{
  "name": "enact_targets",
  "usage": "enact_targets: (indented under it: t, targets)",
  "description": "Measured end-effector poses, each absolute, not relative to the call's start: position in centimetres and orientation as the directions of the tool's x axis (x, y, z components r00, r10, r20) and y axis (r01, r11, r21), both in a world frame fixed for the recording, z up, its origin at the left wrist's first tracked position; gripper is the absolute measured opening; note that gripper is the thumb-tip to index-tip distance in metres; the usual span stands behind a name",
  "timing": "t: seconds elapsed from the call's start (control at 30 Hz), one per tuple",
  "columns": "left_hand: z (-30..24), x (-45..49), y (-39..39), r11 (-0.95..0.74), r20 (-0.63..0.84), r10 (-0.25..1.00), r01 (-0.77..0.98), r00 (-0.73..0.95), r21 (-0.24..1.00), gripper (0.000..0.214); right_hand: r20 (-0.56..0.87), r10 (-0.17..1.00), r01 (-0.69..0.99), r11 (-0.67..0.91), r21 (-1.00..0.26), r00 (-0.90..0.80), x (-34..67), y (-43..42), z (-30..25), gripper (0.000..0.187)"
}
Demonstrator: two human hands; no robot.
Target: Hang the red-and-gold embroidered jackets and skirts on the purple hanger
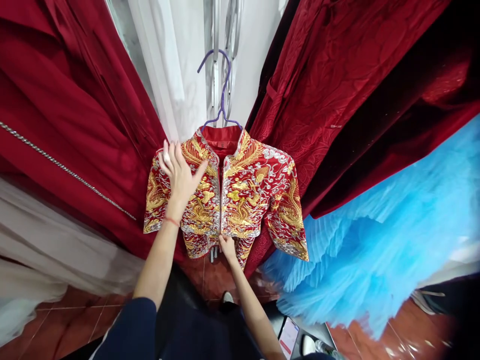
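Note:
A short red jacket (247,200) with gold and silver embroidery hangs on a purple wire hanger (223,100) in the middle of the view. Its front edges meet below the stand-up collar. My left hand (182,172) lies flat against the jacket's left shoulder and chest, fingers spread. Down at the bottom of the front opening, my right hand (227,247) pinches the hem between thumb and fingers. Whether a zip pull is in that pinch cannot be made out. Part of another embroidered piece (195,245) shows below the hem.
Dark red gowns (93,100) hang at the left, with more red dresses (318,75) at the right. White fabric (187,60) and metal chains (215,80) are behind the hanger. A blue tulle skirt (367,250) spreads lower right, above a phone (288,336). The floor (78,312) is red tile.

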State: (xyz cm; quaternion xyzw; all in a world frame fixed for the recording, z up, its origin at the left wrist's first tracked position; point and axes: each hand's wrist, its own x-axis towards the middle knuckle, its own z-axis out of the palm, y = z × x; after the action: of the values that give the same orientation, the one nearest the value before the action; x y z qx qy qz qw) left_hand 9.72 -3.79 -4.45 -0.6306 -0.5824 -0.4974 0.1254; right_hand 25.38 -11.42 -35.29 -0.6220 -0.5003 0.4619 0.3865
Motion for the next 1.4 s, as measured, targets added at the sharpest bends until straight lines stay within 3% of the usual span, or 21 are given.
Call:
enact_targets:
  t: [0.07,0.13,0.27,0.37,0.5,0.57,0.67,0.73,1.03,1.2,1.3,1.4]
  targets:
    - [-8.8,11.5,-6.6,-0.277,0.746,0.646,0.860,-0.163,0.428,0.092,-0.219,0.975,0.221,-0.206,-0.953,-0.037,25.3,-11.7,-35.3,0.040]
    - [-14.8,13.3,-9.3,-0.216,0.682,0.696,0.842,-0.222,0.495,0.102,-0.249,0.957,0.187,-0.220,-0.957,-0.148,25.1,-12.0,-35.2,0.041]
    - [-26.0,15.2,-12.4,-0.030,0.514,0.737,0.738,-0.439,0.674,0.095,-0.289,0.904,0.167,-0.247,-0.955,-0.316,24.9,-12.5,-34.4,0.041]
    - [-29.8,14.8,-13.1,0.012,0.472,0.731,0.701,-0.493,0.713,0.090,-0.302,0.876,0.193,-0.245,-0.950,-0.377,25.0,-12.8,-33.8,0.040]
    - [-30.8,14.0,-13.8,0.135,0.378,0.750,0.686,-0.542,0.715,0.090,-0.303,0.882,0.274,-0.211,-0.938,-0.362,25.0,-13.2,-33.4,0.039]
    - [-30.8,13.8,-14.3,0.298,0.184,0.827,0.692,-0.531,0.658,0.088,-0.302,0.899,0.339,-0.190,-0.921,-0.317,25.0,-13.4,-33.3,0.039]
    - [-31.0,13.2,-14.9,0.447,-0.140,0.884,0.719,-0.446,0.533,0.060,-0.282,0.942,0.458,-0.173,-0.872,-0.181,25.2,-13.7,-33.3,0.035]
    - [-31.2,12.2,-15.2,0.458,-0.223,0.888,0.726,-0.402,0.513,0.044,-0.257,0.964,0.530,-0.186,-0.828,-0.064,25.8,-13.8,-33.4,0.032]
    - [-31.2,7.2,-16.4,0.505,-0.302,0.863,0.657,-0.406,0.559,0.047,-0.120,0.959,0.632,-0.260,-0.730,0.256,30.1,-15.1,-33.4,0.036]
    - [-31.2,3.5,-17.3,0.571,-0.253,0.796,0.546,-0.550,0.613,0.053,0.063,0.825,0.613,-0.364,-0.701,0.562,34.6,-16.0,-32.4,0.054]
    - [-31.1,0.9,-18.0,0.596,-0.203,0.744,0.495,-0.636,0.633,0.058,0.121,0.805,0.630,-0.351,-0.692,0.581,37.5,-16.2,-31.6,0.054]
    - [-31.2,-0.3,-18.6,0.581,-0.175,0.745,0.497,-0.644,0.645,0.050,0.126,0.885,0.679,-0.245,-0.693,0.448,38.8,-15.9,-30.6,0.045]
